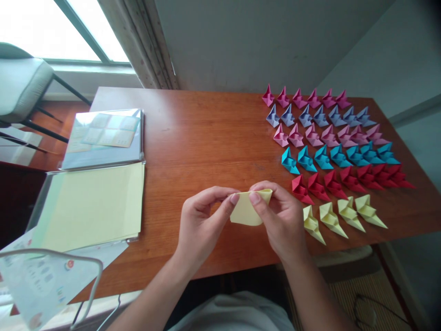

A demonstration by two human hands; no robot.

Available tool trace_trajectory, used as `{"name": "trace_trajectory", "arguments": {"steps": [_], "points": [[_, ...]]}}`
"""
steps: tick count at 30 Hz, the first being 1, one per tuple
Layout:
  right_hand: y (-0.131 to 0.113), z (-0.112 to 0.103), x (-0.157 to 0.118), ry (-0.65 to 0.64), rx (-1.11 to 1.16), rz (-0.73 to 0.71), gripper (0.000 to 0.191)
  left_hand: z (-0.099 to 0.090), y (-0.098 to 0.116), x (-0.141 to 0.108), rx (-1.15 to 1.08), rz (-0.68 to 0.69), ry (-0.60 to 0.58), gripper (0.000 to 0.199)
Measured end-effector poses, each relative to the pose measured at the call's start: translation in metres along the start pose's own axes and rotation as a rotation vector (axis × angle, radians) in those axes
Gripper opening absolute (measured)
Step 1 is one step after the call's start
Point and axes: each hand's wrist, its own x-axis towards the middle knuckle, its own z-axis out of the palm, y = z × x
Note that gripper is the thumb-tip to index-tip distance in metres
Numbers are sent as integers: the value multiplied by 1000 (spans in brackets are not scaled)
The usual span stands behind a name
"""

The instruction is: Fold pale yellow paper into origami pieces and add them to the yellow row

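Indoors, a person's bare left hand (203, 220) pinches the upper left corner of a small pale-yellow paper sheet (248, 209) between thumb and forefinger, while the bare right hand (280, 216) grips its top edge near the right corner, where the paper curls over in a loop. The sheet is held over the near part of a reddish-brown wooden table (193, 151), its lower edge hanging toward the person.

Just beside the right hand, four folded pale-yellow paper pieces (331, 219) with pointed tips form the nearest row. Beyond them, row after row, stand folded red paper pieces (334, 184), turquoise paper pieces (323, 157), light-pink paper pieces (313, 135), lavender paper pieces (320, 116) and, farthest away, deep-pink paper pieces (299, 98).

Well apart at the table's left side, large pale-yellow paper (93, 202) lies below a clear-covered flat pack (106, 138). A white printed sheet (44, 280) sits at the near left corner, partly behind a curved grey metal bar (98, 271). A grey-seated chair (25, 87) stands by the bright window (86, 32).
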Motion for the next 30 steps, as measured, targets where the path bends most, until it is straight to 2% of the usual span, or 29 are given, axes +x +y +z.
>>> {"name": "trace_trajectory", "arguments": {"steps": [7,15,21,26,30], "points": [[0,-6,3,-53,27,22,7,-4,-4,0,57,50,26,4],[8,-8,3,57,45,-47,4,-9,-5,-1,169,104,86,3],[5,-9,4,49,-5,-11,8,-13,-4,0,292,138,97,5],[10,-7,5,142,-29,32,13,-16,-2,2,403,200,78,6],[11,-6,7,44,11,85,19,-18,-2,3,419,210,72,8]]}}
